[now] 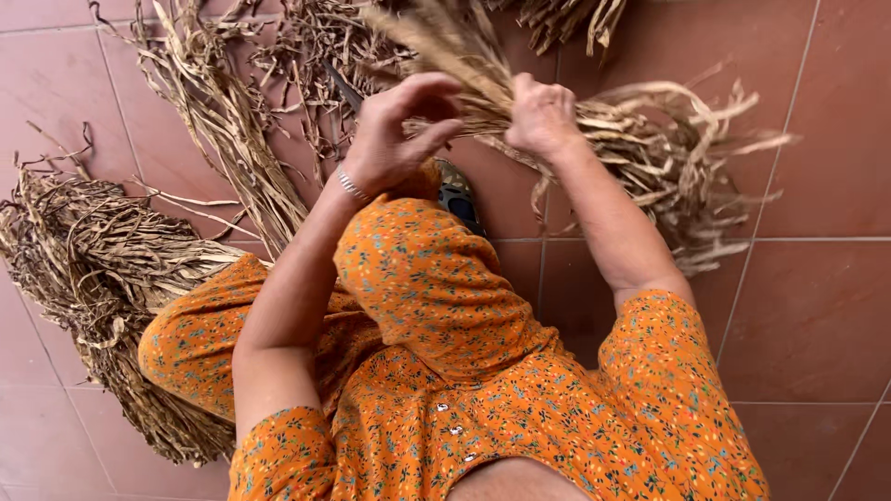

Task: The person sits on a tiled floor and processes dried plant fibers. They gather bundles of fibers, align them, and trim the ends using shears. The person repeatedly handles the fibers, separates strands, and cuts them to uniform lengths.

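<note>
Dry, light, brittle straw bundle [557, 121]: right hand [541, 116] clamps its middle, left hand [399, 134] pinches 1 strand, best held there.

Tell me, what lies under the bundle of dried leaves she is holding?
Under the bundle of dried leaves, gripped by the right hand with the left hand beside it, reddish floor tiles show. A dark shoe peeks out nearby; the floor right beneath the bundle is covered.

Reddish tile floor [817, 306] w/ dried leaf heap [102, 278] & loose strips [223, 111] on it.
</note>
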A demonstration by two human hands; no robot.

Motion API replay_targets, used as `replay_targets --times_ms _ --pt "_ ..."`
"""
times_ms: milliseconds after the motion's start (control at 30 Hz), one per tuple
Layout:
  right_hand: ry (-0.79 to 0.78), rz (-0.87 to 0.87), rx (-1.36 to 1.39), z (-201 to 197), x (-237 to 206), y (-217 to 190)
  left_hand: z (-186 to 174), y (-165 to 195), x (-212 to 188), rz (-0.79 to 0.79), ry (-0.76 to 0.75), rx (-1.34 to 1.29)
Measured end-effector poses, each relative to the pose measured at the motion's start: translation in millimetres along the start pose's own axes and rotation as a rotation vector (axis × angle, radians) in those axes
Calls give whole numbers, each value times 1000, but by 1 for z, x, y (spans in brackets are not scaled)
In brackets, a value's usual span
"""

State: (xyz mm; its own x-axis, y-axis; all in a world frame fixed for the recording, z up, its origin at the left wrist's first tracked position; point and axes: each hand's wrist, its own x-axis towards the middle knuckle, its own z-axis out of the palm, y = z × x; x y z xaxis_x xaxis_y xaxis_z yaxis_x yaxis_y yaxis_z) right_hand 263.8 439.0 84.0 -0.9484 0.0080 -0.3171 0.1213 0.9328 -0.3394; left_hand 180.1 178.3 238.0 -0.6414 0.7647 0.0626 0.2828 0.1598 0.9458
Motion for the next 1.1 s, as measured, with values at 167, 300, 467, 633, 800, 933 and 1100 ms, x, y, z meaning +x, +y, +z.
replay_targets --times_ms 167,300,467,633,800,933,1100 --pt "257 -313 -132 -18 22 -56 28 -16 47 57 -239 953" --pt "151 -336 -228 -27 14 -70 45 -52 39 -37 -233 997" --pt "92 -354 -346 -41 16 -67 57 -92 43 -76 -118 805" --pt "97 -398 -289 -55 9 -69 66 -99 42 -139 -102 783" --pt "133 -308 -396 -89 5 -91 61 -86 47 -207 -117 653" --pt "741 -397 -548 -115 -19 -96 52 -79 60 -313 -251 699" --pt "241 -36 678 -62 -97 -67 38 -94 66 -453 -342 658"
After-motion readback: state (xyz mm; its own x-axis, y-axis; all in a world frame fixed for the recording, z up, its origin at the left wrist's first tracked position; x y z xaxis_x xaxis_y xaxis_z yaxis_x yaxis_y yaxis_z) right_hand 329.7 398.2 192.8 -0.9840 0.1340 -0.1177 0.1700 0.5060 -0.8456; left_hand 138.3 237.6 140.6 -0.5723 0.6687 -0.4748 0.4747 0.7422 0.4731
